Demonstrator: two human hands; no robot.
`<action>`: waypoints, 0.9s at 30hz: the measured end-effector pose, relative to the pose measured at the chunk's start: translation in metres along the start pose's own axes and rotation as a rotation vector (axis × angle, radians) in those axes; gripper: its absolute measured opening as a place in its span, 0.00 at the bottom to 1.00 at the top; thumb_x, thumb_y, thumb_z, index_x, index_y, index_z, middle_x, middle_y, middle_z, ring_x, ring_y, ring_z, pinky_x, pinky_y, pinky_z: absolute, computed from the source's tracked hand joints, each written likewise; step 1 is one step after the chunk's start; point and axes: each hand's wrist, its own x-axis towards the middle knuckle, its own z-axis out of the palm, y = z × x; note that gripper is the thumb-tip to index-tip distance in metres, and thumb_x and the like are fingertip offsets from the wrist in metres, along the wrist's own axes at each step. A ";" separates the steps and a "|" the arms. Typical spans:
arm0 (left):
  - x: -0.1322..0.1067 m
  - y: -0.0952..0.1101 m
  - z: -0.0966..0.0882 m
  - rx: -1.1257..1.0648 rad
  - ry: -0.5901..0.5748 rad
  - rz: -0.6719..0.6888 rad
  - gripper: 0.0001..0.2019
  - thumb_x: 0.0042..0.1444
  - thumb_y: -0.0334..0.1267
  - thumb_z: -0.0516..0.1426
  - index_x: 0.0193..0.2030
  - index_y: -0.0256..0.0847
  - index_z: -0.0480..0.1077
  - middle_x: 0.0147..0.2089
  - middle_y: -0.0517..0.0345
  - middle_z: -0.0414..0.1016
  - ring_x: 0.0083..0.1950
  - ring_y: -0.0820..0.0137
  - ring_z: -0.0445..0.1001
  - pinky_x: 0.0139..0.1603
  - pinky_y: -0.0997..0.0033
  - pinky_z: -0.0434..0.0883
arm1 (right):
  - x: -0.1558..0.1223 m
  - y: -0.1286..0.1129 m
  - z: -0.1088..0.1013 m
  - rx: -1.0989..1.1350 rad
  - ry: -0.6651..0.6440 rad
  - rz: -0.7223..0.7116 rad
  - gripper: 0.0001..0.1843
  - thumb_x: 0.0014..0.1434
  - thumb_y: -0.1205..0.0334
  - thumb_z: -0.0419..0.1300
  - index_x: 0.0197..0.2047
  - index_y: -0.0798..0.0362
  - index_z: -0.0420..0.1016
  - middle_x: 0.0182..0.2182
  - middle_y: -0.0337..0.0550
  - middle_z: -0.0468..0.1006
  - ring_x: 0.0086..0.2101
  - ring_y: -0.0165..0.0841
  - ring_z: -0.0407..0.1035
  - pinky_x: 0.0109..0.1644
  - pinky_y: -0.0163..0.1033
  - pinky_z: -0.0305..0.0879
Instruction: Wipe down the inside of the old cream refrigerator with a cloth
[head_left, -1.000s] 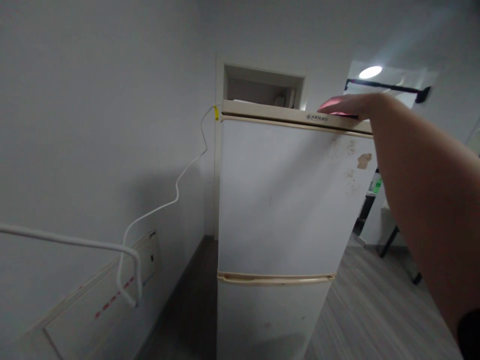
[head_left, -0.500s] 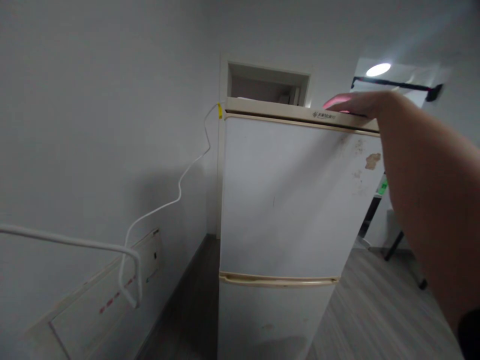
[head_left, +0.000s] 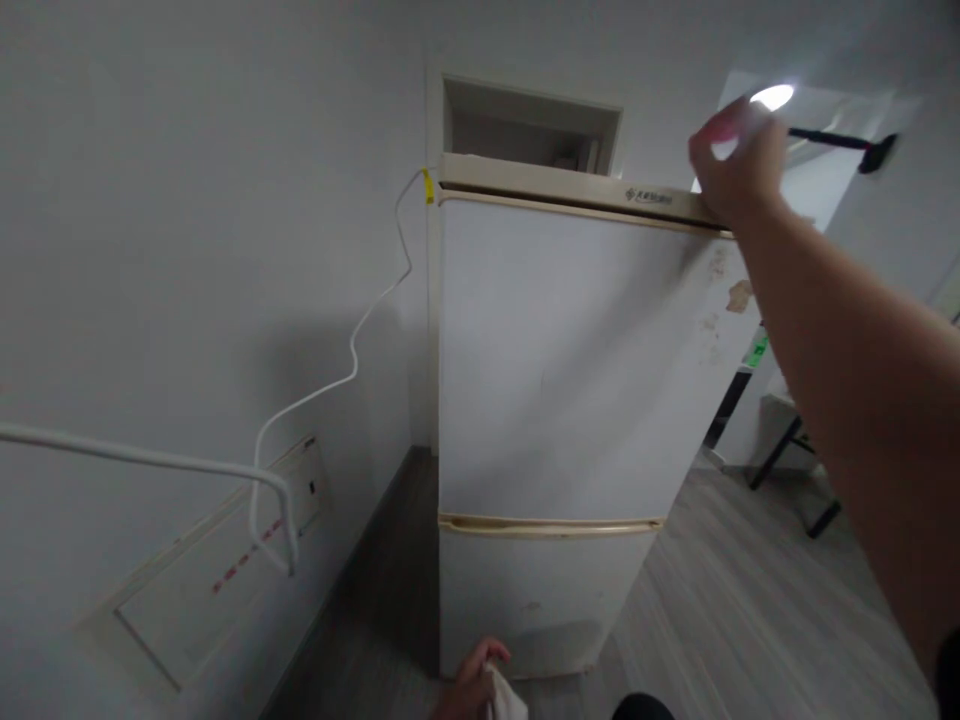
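Note:
My right hand (head_left: 739, 165) is raised at the top right corner of a white two-door refrigerator (head_left: 570, 360). Its fingers are curled together, blurred against the bright light; what they hold, if anything, I cannot make out. The heel of that hand overlaps the refrigerator's top edge. Low in the view, my left hand (head_left: 474, 672) is closed on a whitish cloth (head_left: 506, 697), in front of the lower door. A cream handle strip (head_left: 551, 527) divides the two doors. Brown worn patches (head_left: 739, 296) mark the upper door's right side.
A white cable (head_left: 352, 345) with a yellow tag (head_left: 428, 186) runs from the refrigerator's top left along the left wall. A wall panel (head_left: 225, 570) with red marks is low on the left. Black furniture legs (head_left: 776, 455) stand on the grey floor (head_left: 690, 600) at right.
My right hand has lifted from the refrigerator's top and its fingers have curled. My left hand with the cloth has come into view at the bottom. The view has tilted slightly downward.

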 end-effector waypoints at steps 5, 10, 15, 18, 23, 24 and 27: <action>-0.011 0.045 -0.013 -0.319 0.301 0.123 0.26 0.46 0.49 0.65 0.52 0.45 0.71 0.49 0.56 0.77 0.50 0.61 0.75 0.51 0.67 0.69 | -0.194 -0.064 -0.041 0.452 0.128 -0.301 0.05 0.68 0.68 0.57 0.40 0.58 0.74 0.36 0.44 0.74 0.39 0.28 0.68 0.46 0.37 0.64; -0.029 0.115 -0.023 -0.413 0.293 0.310 0.25 0.51 0.55 0.70 0.46 0.43 0.70 0.43 0.56 0.78 0.45 0.65 0.76 0.46 0.70 0.70 | -0.470 -0.164 -0.060 0.709 -0.780 0.223 0.26 0.60 0.56 0.70 0.60 0.49 0.72 0.52 0.49 0.76 0.48 0.39 0.73 0.46 0.40 0.72; -0.038 0.126 -0.023 -0.325 0.136 0.328 0.25 0.51 0.57 0.70 0.44 0.42 0.70 0.39 0.60 0.76 0.37 0.71 0.73 0.38 0.73 0.68 | -0.583 -0.186 -0.058 0.865 -0.731 0.944 0.20 0.67 0.43 0.62 0.38 0.54 0.71 0.29 0.38 0.71 0.29 0.29 0.65 0.32 0.33 0.62; -0.036 0.115 -0.022 -0.226 -0.004 0.258 0.28 0.49 0.57 0.72 0.47 0.39 0.74 0.40 0.57 0.77 0.38 0.70 0.73 0.39 0.72 0.67 | -0.577 -0.167 -0.065 0.931 -0.578 1.046 0.23 0.62 0.41 0.67 0.38 0.53 0.70 0.29 0.38 0.69 0.29 0.29 0.63 0.31 0.32 0.62; -0.033 0.112 -0.026 -0.118 0.006 0.212 0.26 0.51 0.60 0.68 0.40 0.37 0.75 0.29 0.62 0.71 0.30 0.73 0.67 0.33 0.72 0.59 | -0.550 -0.139 -0.086 1.019 -0.513 0.984 0.16 0.65 0.47 0.67 0.39 0.51 0.71 0.30 0.38 0.71 0.28 0.29 0.65 0.31 0.32 0.64; -0.034 0.115 -0.027 -0.086 -0.001 0.211 0.24 0.52 0.60 0.67 0.38 0.37 0.75 0.28 0.62 0.71 0.30 0.73 0.66 0.32 0.72 0.58 | -0.547 -0.137 -0.090 1.050 -0.570 0.929 0.14 0.66 0.50 0.66 0.40 0.51 0.72 0.32 0.40 0.72 0.31 0.30 0.68 0.34 0.33 0.67; -0.038 0.129 -0.032 0.033 0.035 0.297 0.20 0.57 0.57 0.63 0.33 0.39 0.73 0.29 0.61 0.71 0.33 0.70 0.67 0.35 0.71 0.60 | -0.541 -0.140 -0.100 0.970 -0.666 0.713 0.06 0.69 0.57 0.61 0.45 0.48 0.77 0.47 0.46 0.76 0.48 0.37 0.73 0.54 0.42 0.71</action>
